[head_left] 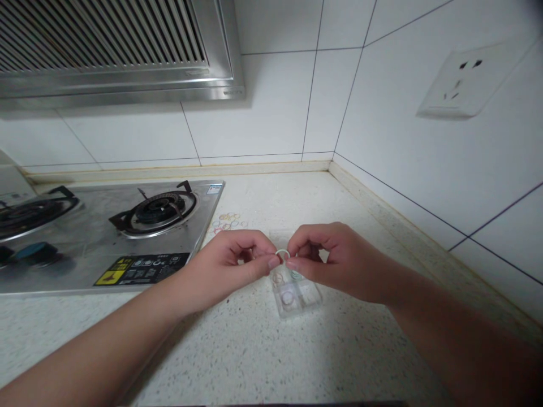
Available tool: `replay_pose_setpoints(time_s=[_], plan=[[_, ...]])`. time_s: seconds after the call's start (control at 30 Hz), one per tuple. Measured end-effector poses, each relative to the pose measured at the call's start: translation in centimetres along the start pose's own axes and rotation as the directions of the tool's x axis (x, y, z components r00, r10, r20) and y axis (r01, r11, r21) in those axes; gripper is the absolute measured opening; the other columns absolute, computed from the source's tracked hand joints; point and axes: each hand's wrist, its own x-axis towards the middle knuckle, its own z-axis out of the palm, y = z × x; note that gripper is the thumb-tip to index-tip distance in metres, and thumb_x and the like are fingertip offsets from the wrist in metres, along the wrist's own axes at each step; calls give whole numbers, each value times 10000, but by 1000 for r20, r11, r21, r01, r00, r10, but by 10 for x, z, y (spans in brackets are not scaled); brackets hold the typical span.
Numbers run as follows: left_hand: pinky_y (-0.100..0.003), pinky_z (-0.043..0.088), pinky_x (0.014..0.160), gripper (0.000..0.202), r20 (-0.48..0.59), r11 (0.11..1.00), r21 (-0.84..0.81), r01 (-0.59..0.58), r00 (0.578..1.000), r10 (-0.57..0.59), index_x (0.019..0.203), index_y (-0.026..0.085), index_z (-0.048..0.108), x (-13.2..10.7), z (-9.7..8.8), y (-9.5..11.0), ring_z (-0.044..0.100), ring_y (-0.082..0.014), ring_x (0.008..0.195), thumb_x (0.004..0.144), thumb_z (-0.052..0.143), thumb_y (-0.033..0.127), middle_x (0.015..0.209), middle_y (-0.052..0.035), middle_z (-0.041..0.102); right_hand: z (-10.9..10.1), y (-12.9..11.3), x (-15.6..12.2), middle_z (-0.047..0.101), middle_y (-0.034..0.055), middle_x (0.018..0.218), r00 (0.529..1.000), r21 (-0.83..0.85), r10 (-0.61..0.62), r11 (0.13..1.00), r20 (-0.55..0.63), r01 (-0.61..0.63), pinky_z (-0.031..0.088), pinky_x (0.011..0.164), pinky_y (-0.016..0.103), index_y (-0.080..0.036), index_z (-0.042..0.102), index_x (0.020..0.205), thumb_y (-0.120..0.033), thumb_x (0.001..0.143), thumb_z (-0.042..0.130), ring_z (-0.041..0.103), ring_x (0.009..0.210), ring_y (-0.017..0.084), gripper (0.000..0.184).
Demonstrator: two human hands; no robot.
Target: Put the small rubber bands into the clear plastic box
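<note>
A thin, pale green elastic band (pixel 282 251) is pinched at its two sides, forming a small arch between my hands. My left hand (pixel 237 257) grips one side with thumb and forefinger, while my right hand (pixel 326 254) grips the other the same way. Below them on the counter lies a clear plastic box (pixel 310 297) divided into compartments. In its near left compartment is a pale purple band (pixel 287 298); a brownish band (pixel 277 278) and some green bands (pixel 296 275) lie in the compartments behind. My hands hide part of the box's far end.
Several loose coloured bands (pixel 229 221) lie on the speckled counter (pixel 237 350), close to the gas stove (pixel 203 215). A range hood (pixel 212 79) overhangs the left side. Tiled walls meet at the back right, with a socket (pixel 458 82) on the right one.
</note>
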Motion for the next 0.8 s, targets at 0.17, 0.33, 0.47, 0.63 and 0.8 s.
replay_pose_setpoints(time_s=[0.17,0.33,0.47,0.63,0.8], plan=[[-229,333,570,254,-15,1000,23,-10,1000,10,822,141,680,0,0,0,435,-105,625,873,673,389,665,10,537,0,0,0,511,-41,615,1000,2,0,1000,21,0,361,514,209,-157,646,830,-302,868,652,447,556,80,150],[-236,367,595,221,-37,998,55,-21,999,23,837,145,680,0,1,1,471,-114,656,866,686,365,707,-10,588,0,1,-1,498,-53,603,1000,3,-15,1000,20,15,354,506,204,-163,640,843,-283,864,656,442,544,76,123],[-235,374,600,186,-43,998,61,-35,998,38,850,149,679,-1,1,2,476,-111,657,866,689,334,713,-10,598,0,3,-1,488,-55,603,999,-14,-25,1000,37,26,349,507,203,-167,638,848,-279,870,654,433,545,74,115],[-223,354,575,172,-71,999,13,-50,996,51,851,145,679,1,0,1,453,-98,627,862,693,316,682,5,575,0,3,-1,513,-49,621,999,-3,-39,999,19,39,360,516,206,-174,639,875,-305,883,652,447,554,78,132],[-201,360,580,147,-99,994,-98,-46,994,36,842,147,679,2,-1,3,459,-85,633,858,703,291,689,14,578,-1,0,-1,530,-37,643,999,0,-44,999,-18,44,372,533,215,-183,652,896,-316,902,633,468,582,89,135]])
